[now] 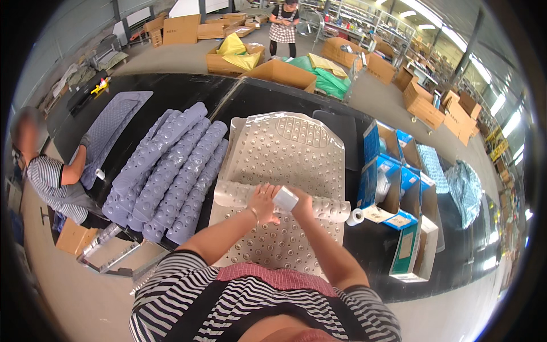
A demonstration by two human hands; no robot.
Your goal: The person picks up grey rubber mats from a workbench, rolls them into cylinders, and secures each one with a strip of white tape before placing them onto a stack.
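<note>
A beige rolled bath mat (pixel 331 208) with suction cups lies crosswise on flat beige bath mats (pixel 295 166) before me. My left hand (pixel 261 205) grips the roll near its middle, fingers over the top and thumb on the near side. Beside it, my right hand (pixel 302 205) holds a pale rectangular label or card (pixel 285 199) against the roll. Whether the label wraps around the roll cannot be seen, since my hands cover that part. A small white roll (pixel 355 217) sits just beyond the beige roll's right end.
Purple rolled mats (pixel 171 171) are piled to the left on the black table (pixel 367 252). Blue open boxes (pixel 384 184) and a green-and-white box (pixel 412 252) stand right. A co-worker (pixel 60 179) at far left touches a flat purple mat (pixel 112 124). Cartons (pixel 282 75) stand behind the table.
</note>
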